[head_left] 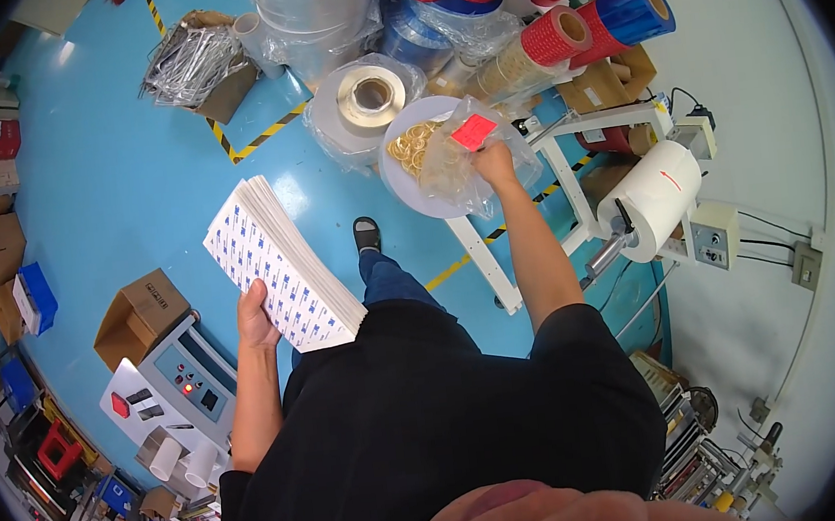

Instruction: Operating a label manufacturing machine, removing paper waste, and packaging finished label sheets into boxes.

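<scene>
Left hand (257, 321): grips stack of printed sheets (282, 263) from below, left of round plate (409, 176) | Right hand (495, 165): pinches clear bag of rubber bands (447, 152) over plate | Progress: bag lifted, stack unbound.

We note a thick stack of white sheets (282, 263) printed with rows of small blue marks, fanned slightly along its upper edge, tilted and propped up from below, left of the white round tray (399, 177). A clear plastic bag (463, 161) holding tan rubber bands and a red card lies crumpled on that tray. More loose rubber bands (411, 145) sit on the tray's left part.
</scene>
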Motion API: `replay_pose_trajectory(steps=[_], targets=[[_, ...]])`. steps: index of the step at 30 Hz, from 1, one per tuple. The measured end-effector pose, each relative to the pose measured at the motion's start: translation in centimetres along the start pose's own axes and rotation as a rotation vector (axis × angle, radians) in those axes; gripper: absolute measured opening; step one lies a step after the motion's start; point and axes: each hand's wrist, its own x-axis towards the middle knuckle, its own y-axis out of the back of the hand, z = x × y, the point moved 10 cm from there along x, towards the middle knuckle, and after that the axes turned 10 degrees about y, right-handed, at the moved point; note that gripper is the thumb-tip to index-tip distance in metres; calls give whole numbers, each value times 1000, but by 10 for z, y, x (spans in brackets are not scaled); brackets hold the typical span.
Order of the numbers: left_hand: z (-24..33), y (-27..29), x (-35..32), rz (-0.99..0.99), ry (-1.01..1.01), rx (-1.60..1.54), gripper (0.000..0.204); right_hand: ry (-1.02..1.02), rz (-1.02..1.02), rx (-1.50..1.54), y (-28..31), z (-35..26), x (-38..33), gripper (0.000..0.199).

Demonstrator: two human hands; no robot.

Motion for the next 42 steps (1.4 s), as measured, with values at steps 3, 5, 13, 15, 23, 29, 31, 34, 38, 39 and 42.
replay_pose_trajectory(steps=[3, 5, 13, 15, 23, 29, 31, 34, 38, 39, 42], targets=[[-1, -5, 7, -32, 25, -12, 60, -207, -5, 300, 7, 7, -16, 20], [-1, -10, 13, -50, 35, -12, 60, -320, 31, 538, 9, 8, -29, 19], [-3, -34, 31, -109, 73, 20, 62, -545, 161, 1021, 26, 4, -71, 13], [-6, -35, 36, -109, 94, 25, 63, -554, 165, 1045, 26, 6, -75, 14], [-8, -45, 49, -133, 145, 34, 62, -617, 21, 872, -5, 30, -65, 20], [-5, -46, 55, -139, 156, 10, 62, -382, -34, 1111, -34, -21, 6, 18], [-6, -47, 52, -143, 164, -1, 62, -160, -202, 28, -20, -29, 27, 21], [2, -43, 57, -111, 114, 11, 62, -83, -181, -237, -31, 2, 28, 24], [4, -34, 50, -122, 101, 0, 62, -100, -218, -248, -15, -10, 27, 21], [3, -33, 50, -128, 111, -8, 62, -46, -199, -248, -7, -16, 26, 21], [5, -28, 49, -103, 85, -24, 61, -92, -203, -126, 9, -14, 11, 19]])
